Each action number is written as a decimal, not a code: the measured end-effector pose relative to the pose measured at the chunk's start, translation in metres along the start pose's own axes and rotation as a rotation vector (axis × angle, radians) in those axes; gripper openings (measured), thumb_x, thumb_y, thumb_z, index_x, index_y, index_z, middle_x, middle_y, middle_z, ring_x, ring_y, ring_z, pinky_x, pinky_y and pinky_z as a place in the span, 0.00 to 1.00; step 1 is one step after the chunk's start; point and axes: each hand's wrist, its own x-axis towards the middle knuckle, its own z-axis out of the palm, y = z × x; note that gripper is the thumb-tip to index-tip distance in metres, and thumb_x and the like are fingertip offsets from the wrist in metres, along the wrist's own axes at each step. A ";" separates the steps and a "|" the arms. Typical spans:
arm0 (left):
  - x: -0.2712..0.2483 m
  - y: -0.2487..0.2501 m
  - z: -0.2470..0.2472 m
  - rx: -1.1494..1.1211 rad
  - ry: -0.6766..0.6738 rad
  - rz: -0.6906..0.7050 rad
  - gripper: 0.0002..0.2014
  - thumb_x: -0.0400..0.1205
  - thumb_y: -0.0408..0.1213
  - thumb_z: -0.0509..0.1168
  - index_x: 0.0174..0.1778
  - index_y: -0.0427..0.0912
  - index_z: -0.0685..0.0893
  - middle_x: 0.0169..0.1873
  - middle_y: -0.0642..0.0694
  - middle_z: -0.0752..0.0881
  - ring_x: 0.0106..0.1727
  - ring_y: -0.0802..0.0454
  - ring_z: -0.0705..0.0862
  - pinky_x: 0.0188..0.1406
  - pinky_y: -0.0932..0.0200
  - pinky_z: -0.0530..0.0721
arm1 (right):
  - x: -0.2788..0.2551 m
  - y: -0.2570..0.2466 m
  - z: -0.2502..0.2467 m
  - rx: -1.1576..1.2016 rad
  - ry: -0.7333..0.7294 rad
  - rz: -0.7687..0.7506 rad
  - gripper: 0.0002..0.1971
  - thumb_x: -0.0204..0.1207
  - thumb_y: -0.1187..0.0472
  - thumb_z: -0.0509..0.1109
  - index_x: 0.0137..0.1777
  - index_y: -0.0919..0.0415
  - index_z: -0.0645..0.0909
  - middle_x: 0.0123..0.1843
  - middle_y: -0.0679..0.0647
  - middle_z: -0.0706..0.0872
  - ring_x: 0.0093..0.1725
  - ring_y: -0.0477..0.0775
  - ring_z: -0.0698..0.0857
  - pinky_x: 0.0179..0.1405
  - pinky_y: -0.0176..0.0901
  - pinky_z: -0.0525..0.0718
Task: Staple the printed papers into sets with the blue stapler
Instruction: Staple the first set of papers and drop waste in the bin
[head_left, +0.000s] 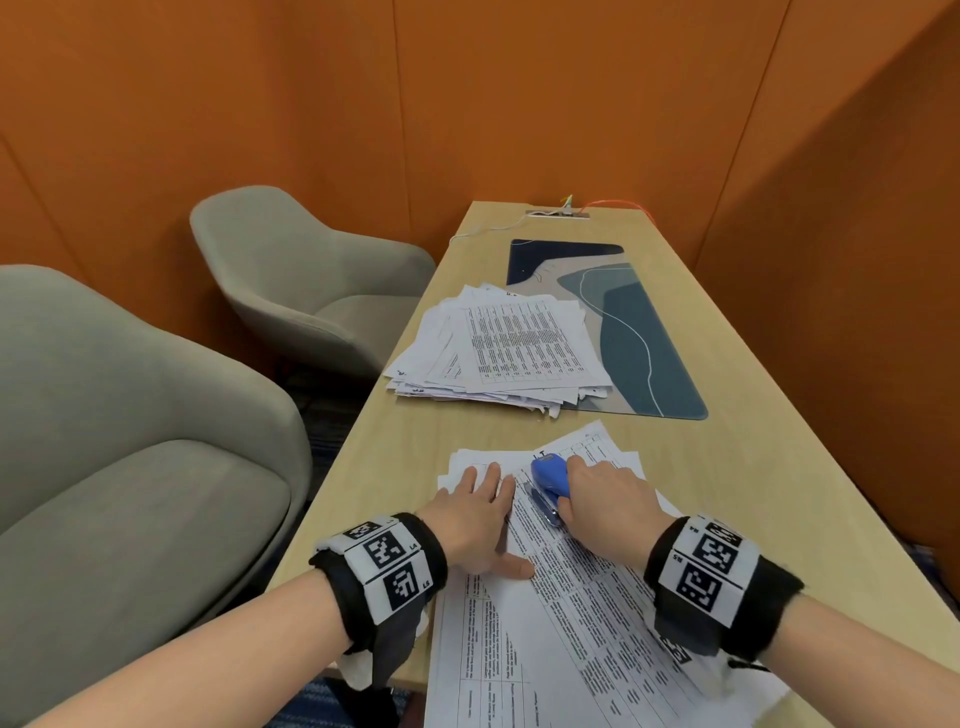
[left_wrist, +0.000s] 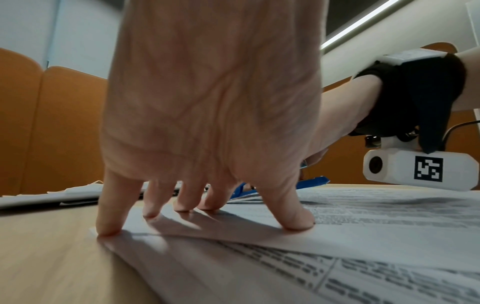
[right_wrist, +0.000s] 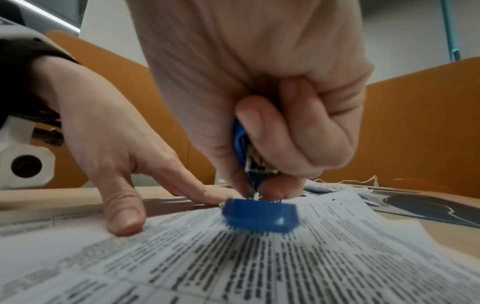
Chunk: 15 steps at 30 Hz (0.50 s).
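Observation:
Printed papers (head_left: 561, 613) lie at the near end of the wooden table (head_left: 727, 467). My left hand (head_left: 480, 512) lies flat on them with straight, spread fingers (left_wrist: 109, 224), pressing them down beside the stapler. My right hand (head_left: 605, 504) grips the blue stapler (head_left: 549, 478), fingers curled round its body (right_wrist: 244, 144). The stapler's blue base (right_wrist: 259, 216) sits on the printed papers (right_wrist: 233, 267) near their far end. In the left wrist view only a sliver of the blue stapler (left_wrist: 309, 182) shows behind my left hand (left_wrist: 207, 115).
A loose pile of more printed sheets (head_left: 504, 348) lies farther up the table, partly on a blue patterned desk mat (head_left: 623, 322). Two grey armchairs (head_left: 130, 441) stand to the left. Orange walls (head_left: 831, 260) close in on the table. Cables (head_left: 613, 203) run at its far end.

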 end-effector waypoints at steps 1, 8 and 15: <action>0.000 0.000 0.000 0.001 0.000 0.000 0.52 0.78 0.66 0.59 0.83 0.41 0.34 0.83 0.43 0.34 0.84 0.39 0.37 0.83 0.40 0.52 | -0.001 -0.001 -0.003 0.007 -0.005 -0.004 0.02 0.84 0.61 0.54 0.50 0.58 0.68 0.57 0.60 0.81 0.49 0.62 0.77 0.42 0.43 0.67; 0.000 -0.001 0.001 -0.004 -0.001 0.006 0.52 0.78 0.66 0.58 0.83 0.41 0.34 0.83 0.42 0.34 0.84 0.38 0.37 0.82 0.39 0.52 | -0.003 -0.008 0.004 0.007 0.035 0.037 0.12 0.84 0.61 0.55 0.64 0.62 0.71 0.63 0.58 0.82 0.61 0.61 0.81 0.44 0.43 0.70; -0.005 0.002 -0.002 -0.025 -0.009 -0.009 0.52 0.79 0.65 0.58 0.83 0.41 0.34 0.83 0.43 0.33 0.84 0.39 0.37 0.83 0.39 0.51 | 0.007 -0.008 0.009 0.025 0.058 0.050 0.14 0.84 0.61 0.55 0.66 0.63 0.70 0.62 0.59 0.82 0.62 0.62 0.82 0.44 0.44 0.70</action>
